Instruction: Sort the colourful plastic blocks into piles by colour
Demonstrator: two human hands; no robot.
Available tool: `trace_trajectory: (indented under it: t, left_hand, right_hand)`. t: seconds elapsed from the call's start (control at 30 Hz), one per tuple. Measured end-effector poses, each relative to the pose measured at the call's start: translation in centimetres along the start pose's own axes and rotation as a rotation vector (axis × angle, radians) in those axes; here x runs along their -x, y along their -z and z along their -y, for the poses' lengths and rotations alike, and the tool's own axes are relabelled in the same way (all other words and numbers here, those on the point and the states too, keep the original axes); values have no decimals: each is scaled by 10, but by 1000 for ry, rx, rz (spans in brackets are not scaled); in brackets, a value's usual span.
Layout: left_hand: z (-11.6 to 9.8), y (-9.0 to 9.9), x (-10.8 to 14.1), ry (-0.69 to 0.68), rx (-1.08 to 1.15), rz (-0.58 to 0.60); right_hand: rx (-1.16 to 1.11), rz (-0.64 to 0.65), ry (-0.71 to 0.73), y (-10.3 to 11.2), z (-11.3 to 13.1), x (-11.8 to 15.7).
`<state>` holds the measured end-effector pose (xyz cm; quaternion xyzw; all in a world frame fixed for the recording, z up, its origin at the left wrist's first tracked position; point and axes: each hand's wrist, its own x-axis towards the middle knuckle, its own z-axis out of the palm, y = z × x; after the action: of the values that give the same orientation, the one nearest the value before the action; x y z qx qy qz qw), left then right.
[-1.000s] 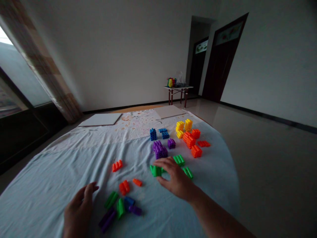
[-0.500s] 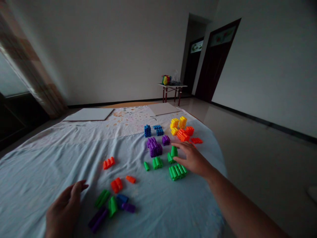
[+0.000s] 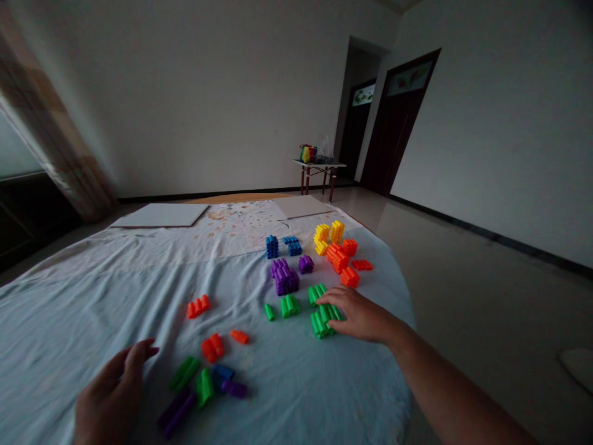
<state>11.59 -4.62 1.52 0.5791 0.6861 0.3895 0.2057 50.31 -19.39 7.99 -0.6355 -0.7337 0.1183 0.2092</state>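
Note:
My right hand [image 3: 354,314] has its thumb and fingers closed around a green piece on top of the near green stack [image 3: 320,324]. Behind it lies another green group [image 3: 317,293]; to its left are a green cluster [image 3: 290,306] and a single green piece [image 3: 269,312]. My left hand [image 3: 111,386] hovers at the lower left, fingers closed together with nothing visible in them. Close to it lie green pieces [image 3: 185,372], a purple pair [image 3: 176,412], a blue piece [image 3: 223,376] and orange pieces [image 3: 212,347].
Purple [image 3: 284,277], blue [image 3: 272,247], yellow [image 3: 336,232] and orange [image 3: 336,258] stacks stand farther back on the clothed table [image 3: 139,284]. Two flat boards [image 3: 162,215] lie at the far edge. A small side table [image 3: 319,165] stands beyond.
My right hand has moved nearer and down, bringing a green piece from the rear green group onto the near stack. An orange block hidden behind the hand now shows. The view has shifted slightly.

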Motion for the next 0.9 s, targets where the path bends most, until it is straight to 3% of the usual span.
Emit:
trace_trajectory:
  t: [0.13, 0.3, 0.5, 0.7, 0.9]
  left_hand:
    - [-1, 2, -1, 61, 93, 66]
    - [1, -3, -5, 98, 148, 24]
    - [5, -6, -4, 15, 220, 9]
    - [8, -7, -2, -23, 256, -3]
    - [13, -9, -4, -44, 286, -11]
  right_hand:
    - [8, 53, -25, -7, 3, -2]
    - [23, 40, -3, -8, 6, -1]
    - [-58, -96, 124, -14, 48, -13]
    - [-196, 20, 347, -60, 108, -43]
    - [-110, 160, 421, -115, 136, -77]
